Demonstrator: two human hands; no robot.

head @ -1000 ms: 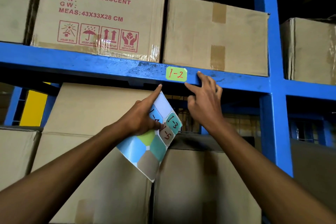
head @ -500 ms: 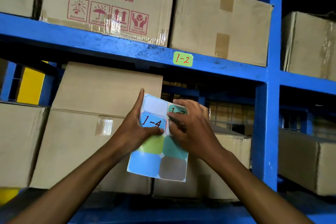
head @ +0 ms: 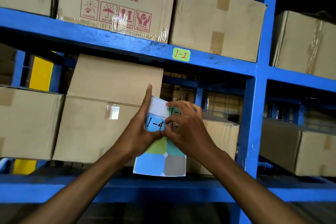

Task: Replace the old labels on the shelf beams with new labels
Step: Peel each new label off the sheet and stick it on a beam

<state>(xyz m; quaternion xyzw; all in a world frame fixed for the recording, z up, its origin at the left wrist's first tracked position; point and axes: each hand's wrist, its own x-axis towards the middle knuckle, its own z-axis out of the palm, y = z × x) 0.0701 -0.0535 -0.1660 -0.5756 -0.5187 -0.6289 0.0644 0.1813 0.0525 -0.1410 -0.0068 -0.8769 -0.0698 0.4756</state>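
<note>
Both hands have dropped from the blue shelf beam (head: 127,45), where the green 1-2 label (head: 181,54) now sits. The left hand (head: 143,132) grips the sticker sheet (head: 160,165) below the beam; the right hand (head: 183,129) pinches at it, probably peeling the 1-3 sticker (head: 174,111), though fingers hide it.

A label sheet (head: 160,165) is held upright in front of the shelving, below the upper shelf beam (head: 109,42), the left hand (head: 140,132) on its left edge and the right hand (head: 187,129) over its right half. A label marked 1-2 (head: 181,54) sits on the beam face, above and just right of the sheet. Cartons (head: 214,18) rest on the beam; more cartons (head: 101,114) stand behind the hands on the level below. An upright post (head: 254,96) rises to the right
</note>
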